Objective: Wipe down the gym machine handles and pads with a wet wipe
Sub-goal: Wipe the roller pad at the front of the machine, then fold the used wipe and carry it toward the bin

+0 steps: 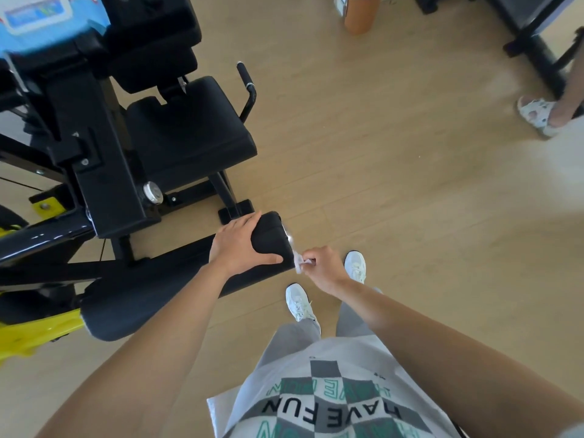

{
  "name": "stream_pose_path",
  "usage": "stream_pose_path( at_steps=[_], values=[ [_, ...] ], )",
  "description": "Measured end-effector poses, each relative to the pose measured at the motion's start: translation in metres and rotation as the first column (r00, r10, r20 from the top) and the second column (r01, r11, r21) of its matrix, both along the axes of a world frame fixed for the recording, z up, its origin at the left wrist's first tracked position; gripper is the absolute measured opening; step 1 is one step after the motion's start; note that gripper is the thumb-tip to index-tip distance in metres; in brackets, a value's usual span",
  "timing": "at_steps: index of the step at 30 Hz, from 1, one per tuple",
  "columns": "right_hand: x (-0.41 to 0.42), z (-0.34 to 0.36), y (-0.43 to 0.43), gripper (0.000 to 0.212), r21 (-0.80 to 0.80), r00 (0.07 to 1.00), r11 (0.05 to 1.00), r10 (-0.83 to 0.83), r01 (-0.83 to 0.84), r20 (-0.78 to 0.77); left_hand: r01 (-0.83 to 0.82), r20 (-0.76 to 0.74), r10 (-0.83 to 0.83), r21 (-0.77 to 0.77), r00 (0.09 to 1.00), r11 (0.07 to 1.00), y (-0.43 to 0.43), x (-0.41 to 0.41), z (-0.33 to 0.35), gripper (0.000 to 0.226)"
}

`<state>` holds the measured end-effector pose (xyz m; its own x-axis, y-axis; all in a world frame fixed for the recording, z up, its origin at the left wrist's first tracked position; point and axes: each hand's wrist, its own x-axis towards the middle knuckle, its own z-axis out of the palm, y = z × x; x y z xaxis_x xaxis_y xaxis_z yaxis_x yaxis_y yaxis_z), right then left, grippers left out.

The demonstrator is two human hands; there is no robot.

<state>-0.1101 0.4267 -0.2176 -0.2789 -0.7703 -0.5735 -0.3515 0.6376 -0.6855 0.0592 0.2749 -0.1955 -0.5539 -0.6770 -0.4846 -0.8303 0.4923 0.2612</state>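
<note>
Flooring: light wood-look planks [395, 191], laid throughout the visible area.

Equipment: a black gym machine [94, 172] with yellow frame parts [41, 330] occupies the left of the room. Its padded seat [189, 128] faces the open floor, with a black side handle [246, 78] upright just beside it. A blue wipes pack [34, 23] lies on top of the machine.

Work in hand: the long black roller pad [151, 286] projects toward the person. The left hand [241, 245] grips its free end, fingers over the top and thumb along the near side. The right hand [325, 267] is closed narrow, pinching a crumpled white wet wipe [299, 262] that touches the pad's end face.

Surroundings: an orange bottle [360, 17] stands on the floor at the far side. Another black equipment frame [534, 49] stands at the far right, with a second person's sandalled foot [537, 113] near it.
</note>
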Motion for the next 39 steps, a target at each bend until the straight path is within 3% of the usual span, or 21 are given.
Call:
stream_pose_path(
  at_steps=[2,6,11,16,18,23,27,31,34,39],
  values=[
    [-0.008,0.0,0.0,0.018,0.056,0.999,0.998,0.041,-0.04,-0.019,-0.019,-0.022,0.021,0.073,1.0,0.997,-0.007,0.0,0.002,0.124],
    [-0.021,0.009,-0.017,0.014,0.008,0.999,0.999,-0.034,0.035,-0.015,-0.033,-0.119,0.053,0.161,0.991,0.986,-0.014,0.001,0.004,0.11],
    [-0.04,0.021,-0.03,0.033,-0.025,0.994,0.996,-0.085,0.087,0.07,-0.053,-0.242,0.076,0.097,0.967,0.994,-0.005,-0.001,0.009,0.078],
    [-0.089,0.021,-0.036,0.018,-0.02,0.978,0.987,-0.155,0.159,0.139,-0.245,-0.283,0.235,0.001,0.93,0.97,-0.002,-0.024,0.01,0.048],
    [-0.115,0.022,-0.042,0.02,-0.016,0.972,0.983,-0.177,0.182,0.155,-0.276,-0.291,0.281,0.058,0.915,0.959,-0.006,-0.056,0.016,0.045],
    [-0.191,0.028,-0.063,0.016,-0.038,0.922,0.958,-0.263,0.285,0.286,-0.246,-0.374,0.393,0.383,0.84,0.891,-0.02,-0.177,0.031,0.048],
    [-0.265,0.031,-0.085,0.021,-0.058,0.837,0.908,-0.357,0.416,0.415,-0.219,-0.382,0.495,0.575,0.78,0.788,-0.031,-0.275,0.04,0.044],
    [-0.342,0.038,-0.111,0.028,-0.067,0.862,0.921,-0.33,0.383,0.386,-0.242,-0.396,0.519,0.569,0.757,0.786,-0.045,-0.351,0.045,0.031],
    [-0.387,0.037,-0.13,0.034,-0.074,0.829,0.906,-0.346,0.417,0.439,-0.259,-0.389,0.52,0.552,0.761,0.792,-0.064,-0.4,0.05,0.023],
    [-0.451,0.043,-0.178,0.004,-0.065,0.775,0.872,-0.395,0.486,0.494,-0.295,-0.403,0.587,0.586,0.702,0.755,-0.12,-0.47,0.041,0.013]
  ],
)
